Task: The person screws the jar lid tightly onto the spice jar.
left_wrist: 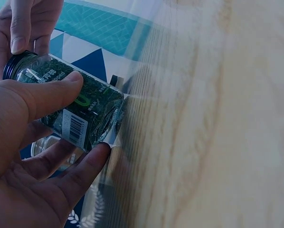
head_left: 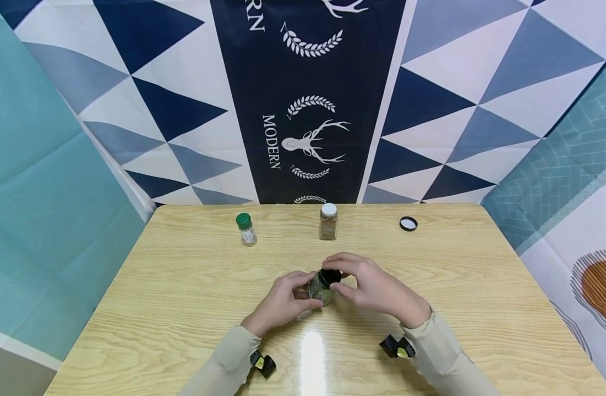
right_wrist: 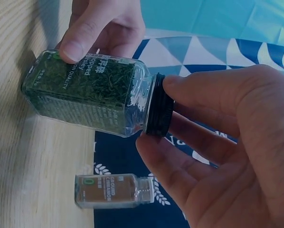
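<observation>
A square glass jar of chopped parsley [right_wrist: 89, 97] stands tilted over the middle of the table, its black lid [right_wrist: 159, 108] on the neck. My left hand [head_left: 285, 300] grips the jar's body, with the thumb across the label in the left wrist view. The right hand [head_left: 372, 283] pinches the rim of the lid between thumb and fingers. Behind the hands stands a jar of ground cinnamon [head_left: 328, 225] with a white top; neither hand touches it.
A small shaker with a green cap [head_left: 244, 221] stands at the back left of the wooden table [head_left: 184, 286]. Toward the back right lies a loose black ring-shaped lid [head_left: 408, 223], white inside. Patterned cloth hangs behind the table's far edge.
</observation>
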`<state>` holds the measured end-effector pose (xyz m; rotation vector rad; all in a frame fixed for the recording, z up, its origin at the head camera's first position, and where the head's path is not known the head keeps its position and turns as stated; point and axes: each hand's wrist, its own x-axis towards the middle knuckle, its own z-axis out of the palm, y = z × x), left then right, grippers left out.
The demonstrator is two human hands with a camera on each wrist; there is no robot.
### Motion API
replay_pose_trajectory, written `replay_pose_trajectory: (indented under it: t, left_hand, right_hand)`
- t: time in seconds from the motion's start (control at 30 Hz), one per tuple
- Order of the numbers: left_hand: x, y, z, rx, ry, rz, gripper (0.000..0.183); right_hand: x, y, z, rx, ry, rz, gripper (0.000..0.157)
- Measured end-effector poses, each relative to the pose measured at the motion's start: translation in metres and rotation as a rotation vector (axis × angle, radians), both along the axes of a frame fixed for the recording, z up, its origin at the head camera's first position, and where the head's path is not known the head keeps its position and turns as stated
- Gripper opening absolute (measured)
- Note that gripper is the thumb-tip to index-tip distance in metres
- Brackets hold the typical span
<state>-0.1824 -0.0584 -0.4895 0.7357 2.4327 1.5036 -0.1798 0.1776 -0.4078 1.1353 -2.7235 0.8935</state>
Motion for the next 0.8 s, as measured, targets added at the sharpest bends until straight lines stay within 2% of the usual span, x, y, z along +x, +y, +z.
replay_pose_trajectory:
  t: [0.17,0.37,0.47,0.57,0.8]
  left_hand:
    - [-0.0003,0.0001,0.0001,0.015,0.0,-0.002,0.061]
    - [-0.0008,0.0007,0.0003,0.051,-0.007,-0.011,0.061]
    - [-0.0007,0.0007,0.0004,0.056,-0.011,-0.013,0.061]
    - [-0.0008,0.0006,0.001,0.054,-0.014,-0.011,0.061]
    - [-0.0013,-0.0003,0.0009,0.04,-0.004,-0.016,0.06]
  right_hand:
    - [0.0004,-0.0009,-0.0007,-0.016,-0.02,-0.012,0.04]
    - [0.0015,-0.0005,0.0007,-0.007,-0.085,-0.065,0.064]
    - [0.0015,0.0,0.0016,-0.011,-0.107,-0.072,0.07]
    - [0.0016,0.0001,0.002,-0.006,-0.09,-0.061,0.069]
    - [0.0015,-0.001,0.0005,-0.001,-0.044,-0.005,0.056]
